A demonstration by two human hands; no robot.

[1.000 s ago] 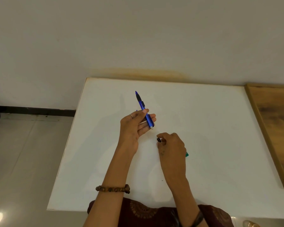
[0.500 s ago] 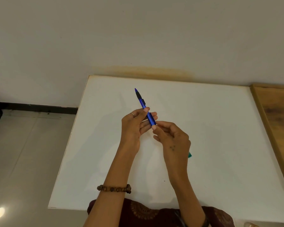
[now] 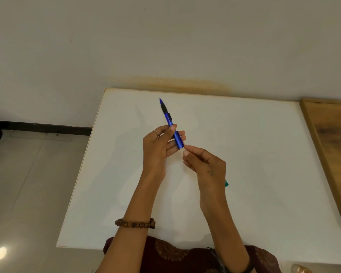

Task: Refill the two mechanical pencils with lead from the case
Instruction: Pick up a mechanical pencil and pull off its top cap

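Observation:
My left hand (image 3: 158, 144) grips a blue mechanical pencil (image 3: 168, 120) by its rear half above the white table (image 3: 254, 146). The pencil's black grip and tip point away and to the left. The thumb and forefinger of my right hand (image 3: 207, 164) are pinched together right at the pencil's whitish rear end, and what they hold is hidden between them. A small teal object (image 3: 227, 183) peeks out from behind my right wrist on the table; most of it is hidden. No second pencil is in view.
A wooden board (image 3: 335, 146) lies along the table's right side. The wall stands just behind the table's far edge. Tiled floor (image 3: 28, 184) lies beyond the left edge.
My right hand, which pinched a small black piece low near the table, has risen to the pencil's rear end. My left hand has kept the pencil almost still.

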